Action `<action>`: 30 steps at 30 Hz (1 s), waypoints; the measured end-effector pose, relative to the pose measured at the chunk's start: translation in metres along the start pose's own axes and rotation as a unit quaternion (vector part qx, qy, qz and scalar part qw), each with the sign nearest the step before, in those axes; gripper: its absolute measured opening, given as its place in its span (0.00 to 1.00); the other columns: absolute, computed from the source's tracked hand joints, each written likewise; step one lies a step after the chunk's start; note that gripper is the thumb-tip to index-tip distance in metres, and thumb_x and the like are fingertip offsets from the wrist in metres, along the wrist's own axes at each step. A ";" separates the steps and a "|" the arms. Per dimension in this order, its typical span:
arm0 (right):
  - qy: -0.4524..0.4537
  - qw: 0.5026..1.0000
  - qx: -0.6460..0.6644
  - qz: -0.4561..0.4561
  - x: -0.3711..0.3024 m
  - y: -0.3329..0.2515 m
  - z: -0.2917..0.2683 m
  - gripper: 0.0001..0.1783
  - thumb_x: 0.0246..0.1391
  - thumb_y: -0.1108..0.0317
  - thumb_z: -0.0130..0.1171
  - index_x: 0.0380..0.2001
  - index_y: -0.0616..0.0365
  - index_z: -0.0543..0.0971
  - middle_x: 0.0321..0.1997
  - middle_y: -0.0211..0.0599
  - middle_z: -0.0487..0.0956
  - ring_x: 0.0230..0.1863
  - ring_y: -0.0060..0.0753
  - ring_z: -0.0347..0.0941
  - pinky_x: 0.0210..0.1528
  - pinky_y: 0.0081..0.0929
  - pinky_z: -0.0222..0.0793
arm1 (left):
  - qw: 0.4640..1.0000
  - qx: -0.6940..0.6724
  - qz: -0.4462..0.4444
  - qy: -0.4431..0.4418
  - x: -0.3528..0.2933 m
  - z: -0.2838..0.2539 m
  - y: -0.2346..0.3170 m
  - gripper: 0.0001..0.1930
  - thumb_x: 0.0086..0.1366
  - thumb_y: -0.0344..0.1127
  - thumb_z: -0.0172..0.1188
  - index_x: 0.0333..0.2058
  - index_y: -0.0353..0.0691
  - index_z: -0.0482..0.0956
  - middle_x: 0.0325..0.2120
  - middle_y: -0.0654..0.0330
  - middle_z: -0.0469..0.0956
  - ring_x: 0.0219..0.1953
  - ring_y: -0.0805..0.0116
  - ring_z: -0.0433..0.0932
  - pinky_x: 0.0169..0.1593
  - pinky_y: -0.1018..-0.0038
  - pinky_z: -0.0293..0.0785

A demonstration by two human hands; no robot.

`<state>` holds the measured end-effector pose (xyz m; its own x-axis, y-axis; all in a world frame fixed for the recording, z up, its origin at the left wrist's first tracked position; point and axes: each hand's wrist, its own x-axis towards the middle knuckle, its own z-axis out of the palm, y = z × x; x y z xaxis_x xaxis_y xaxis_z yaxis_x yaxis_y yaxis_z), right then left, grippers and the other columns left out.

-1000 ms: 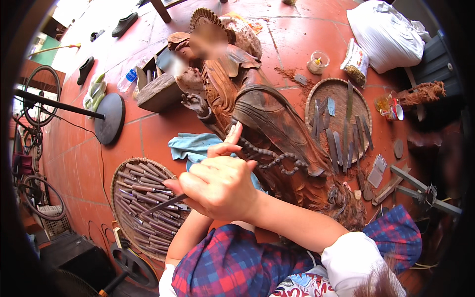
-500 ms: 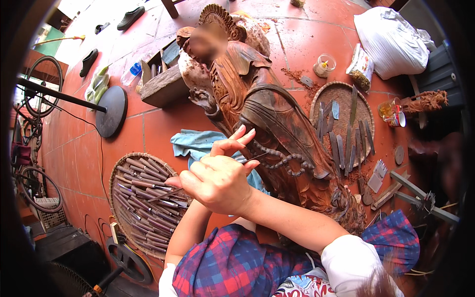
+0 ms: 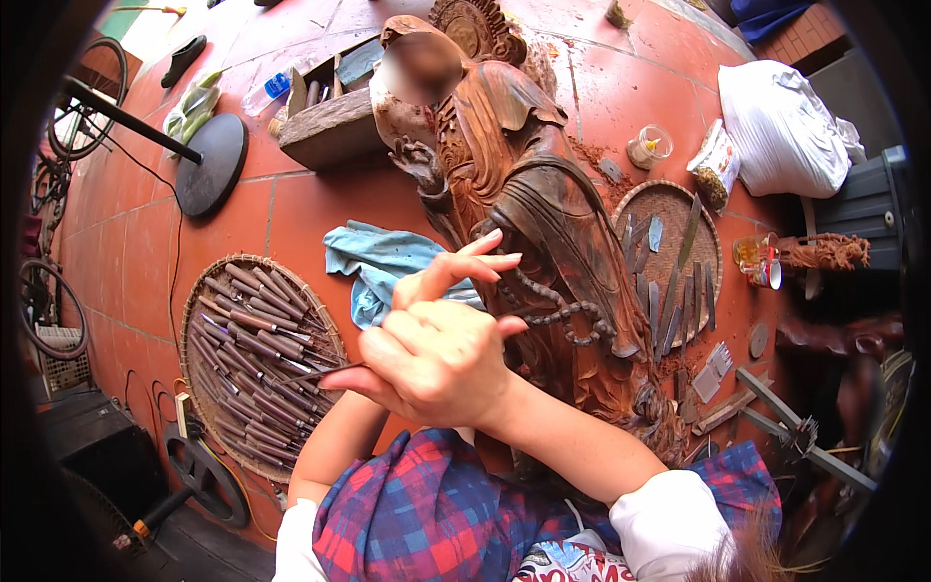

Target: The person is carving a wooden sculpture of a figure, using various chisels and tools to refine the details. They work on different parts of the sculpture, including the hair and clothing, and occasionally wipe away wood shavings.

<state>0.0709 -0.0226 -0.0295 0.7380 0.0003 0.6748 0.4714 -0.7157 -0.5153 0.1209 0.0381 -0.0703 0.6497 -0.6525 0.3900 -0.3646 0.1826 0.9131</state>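
Note:
Over the carved wooden statue [image 3: 543,213], my two hands are close together. My right hand [image 3: 441,359] is closed in a fist around a thin dark tool [image 3: 332,371], and one end of it sticks out at the left. My left hand [image 3: 451,272] is partly hidden behind the right one. Two of its fingers stretch toward the statue's middle, while the rest appear bent around the tool, whose far end I cannot see. A carved string of beads [image 3: 582,325] lies just right of my fingers. The statue is brown, robed and lying down.
At left, a round woven basket [image 3: 194,388] holds many wooden-handled carving tools. A light-blue cloth [image 3: 373,257] lies beyond it. Flat files lie on another woven tray [image 3: 664,209] at right. A wooden box [image 3: 330,136], a white sack [image 3: 781,131] and a black stand base [image 3: 211,165] stand around.
The view has shifted, so the statue sits further right and lower. My hands stay together at its middle; the tool's far end, visible before, is now hidden.

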 end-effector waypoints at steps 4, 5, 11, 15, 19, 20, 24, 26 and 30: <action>-0.034 0.998 -0.055 0.023 -0.005 0.015 0.000 0.24 0.54 0.47 0.61 0.18 0.54 0.70 0.15 0.31 0.69 0.18 0.30 0.72 0.20 0.28 0.66 | 0.999 -0.031 -0.013 -0.021 -0.003 0.001 -0.016 0.31 0.45 0.37 0.77 0.44 0.33 0.71 0.49 0.40 0.76 0.60 0.46 0.70 0.68 0.52 0.55; -0.023 0.999 -0.041 0.006 0.001 0.017 0.005 0.24 0.54 0.47 0.61 0.19 0.54 0.70 0.16 0.31 0.70 0.19 0.31 0.73 0.21 0.29 0.66 | 0.996 -0.076 -0.034 -0.009 -0.004 0.000 -0.017 0.29 0.46 0.35 0.76 0.44 0.33 0.71 0.48 0.41 0.77 0.61 0.46 0.69 0.68 0.51 0.55; -0.023 0.999 -0.033 0.003 -0.009 0.005 -0.011 0.24 0.53 0.46 0.62 0.17 0.53 0.72 0.15 0.30 0.69 0.18 0.30 0.72 0.23 0.29 0.67 | 0.997 0.068 -0.028 -0.001 -0.002 0.006 0.009 0.27 0.44 0.34 0.78 0.42 0.31 0.76 0.46 0.47 0.81 0.58 0.52 0.74 0.63 0.60 0.67; -0.020 0.999 -0.046 -0.018 0.001 0.016 0.005 0.23 0.52 0.46 0.63 0.19 0.52 0.70 0.16 0.29 0.69 0.20 0.29 0.72 0.22 0.28 0.65 | 0.995 -0.094 -0.035 -0.010 -0.003 -0.003 -0.012 0.22 0.50 0.31 0.72 0.42 0.29 0.75 0.43 0.47 0.79 0.57 0.50 0.74 0.64 0.57 0.66; -0.006 0.999 -0.022 -0.038 -0.007 0.004 -0.009 0.24 0.49 0.45 0.64 0.16 0.52 0.70 0.17 0.29 0.69 0.20 0.28 0.71 0.24 0.26 0.67 | 0.998 0.053 0.016 0.000 -0.001 0.000 -0.002 0.24 0.46 0.34 0.75 0.40 0.30 0.76 0.42 0.48 0.82 0.55 0.51 0.77 0.59 0.61 0.71; -0.034 0.998 -0.059 -0.011 -0.015 0.003 -0.012 0.25 0.48 0.45 0.64 0.16 0.52 0.70 0.16 0.29 0.69 0.19 0.27 0.70 0.25 0.25 0.68 | 0.998 0.067 0.018 0.001 -0.001 0.002 -0.003 0.25 0.46 0.36 0.74 0.40 0.30 0.76 0.43 0.47 0.82 0.55 0.51 0.77 0.59 0.62 0.71; 0.003 0.999 -0.028 -0.040 -0.007 0.015 0.002 0.25 0.48 0.46 0.65 0.15 0.52 0.69 0.15 0.28 0.66 0.18 0.27 0.69 0.21 0.26 0.63 | 1.000 -0.003 0.019 0.000 -0.007 -0.003 -0.017 0.24 0.46 0.35 0.74 0.41 0.32 0.76 0.42 0.47 0.80 0.54 0.48 0.77 0.60 0.57 0.69; -0.008 0.998 -0.009 -0.059 -0.005 0.012 -0.007 0.25 0.48 0.46 0.65 0.15 0.52 0.69 0.15 0.29 0.66 0.18 0.27 0.69 0.21 0.26 0.64 | 0.999 0.022 0.026 -0.011 -0.005 -0.002 -0.012 0.24 0.45 0.29 0.76 0.40 0.32 0.76 0.39 0.51 0.80 0.55 0.48 0.77 0.65 0.50 0.63; -0.029 0.999 -0.019 -0.014 -0.012 0.009 -0.011 0.23 0.50 0.47 0.65 0.17 0.52 0.71 0.16 0.30 0.69 0.19 0.27 0.71 0.21 0.27 0.65 | 0.998 0.055 0.011 -0.007 0.001 -0.001 -0.004 0.24 0.48 0.32 0.73 0.43 0.30 0.75 0.41 0.46 0.82 0.56 0.54 0.76 0.57 0.63 0.74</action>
<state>0.0604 -0.0366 -0.0362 0.7515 0.0604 0.6570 0.4752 -0.7403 -0.4755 0.1236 0.0375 -0.0733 0.6314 -0.6597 0.4076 -0.4508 0.1155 0.8851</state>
